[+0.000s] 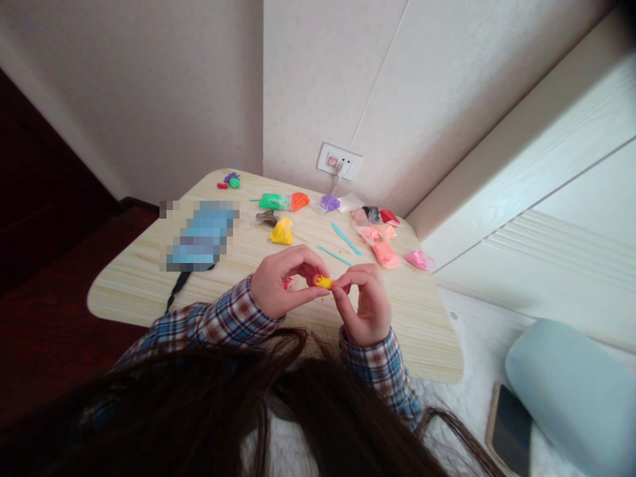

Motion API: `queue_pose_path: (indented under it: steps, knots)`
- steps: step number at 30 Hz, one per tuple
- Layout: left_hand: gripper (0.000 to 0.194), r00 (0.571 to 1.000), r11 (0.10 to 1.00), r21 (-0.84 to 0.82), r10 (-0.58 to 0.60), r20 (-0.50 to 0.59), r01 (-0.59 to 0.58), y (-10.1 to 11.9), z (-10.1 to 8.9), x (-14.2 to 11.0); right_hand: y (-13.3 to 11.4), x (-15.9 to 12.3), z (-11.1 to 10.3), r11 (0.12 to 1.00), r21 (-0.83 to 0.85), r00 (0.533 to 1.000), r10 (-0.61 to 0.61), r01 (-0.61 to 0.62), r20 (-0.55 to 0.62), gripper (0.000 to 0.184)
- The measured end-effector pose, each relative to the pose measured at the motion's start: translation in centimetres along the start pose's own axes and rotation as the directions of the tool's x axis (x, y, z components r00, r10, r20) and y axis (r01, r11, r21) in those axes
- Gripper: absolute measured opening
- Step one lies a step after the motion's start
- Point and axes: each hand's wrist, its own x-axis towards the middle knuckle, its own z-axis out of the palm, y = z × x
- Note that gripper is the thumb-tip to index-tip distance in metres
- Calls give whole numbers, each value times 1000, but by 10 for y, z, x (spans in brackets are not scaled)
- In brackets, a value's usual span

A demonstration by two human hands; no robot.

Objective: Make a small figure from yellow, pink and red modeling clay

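A small lump of yellow modelling clay [323, 282] with reddish bits on it is held above the front of the table. My left hand [278, 281] pinches its left side between thumb and fingers. At its right end, the thumb and fingertips of my right hand [366, 306] are closed on it. Red bits [288, 283] show through the gap of my left hand, partly hidden. Just beyond my hands lie a thin blue modelling tool [334, 256] and a wider blue one [346, 239]. A bag of yellow clay [281, 231] sits past my left hand.
On the wooden table [129, 285] lie bags of green clay [273, 202], purple clay [330, 203], coral clay [385, 254] and pink clay [420, 260]. Small clay shapes [233, 181] sit at the far left corner. A pixelated blue object [203, 235] is left; a phone [511, 427] lies right.
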Motion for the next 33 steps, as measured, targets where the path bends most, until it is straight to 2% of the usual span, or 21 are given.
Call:
queue_pose_path:
  steps: [8,22,33]
  knots:
    - [10,1000,999,17,27,12,-27,-1,1,1,1,-1,1,998,48,1000,29,-30,6,13]
    - [14,999,999,-31,-16,37,17,2,2,0,2,-3,1,973,172,988,154,-155,23,9]
    - [14,1000,1000,-11,-3,31,3,2,3,-1,1,-3,1,973,180,989,146,-148,28,5]
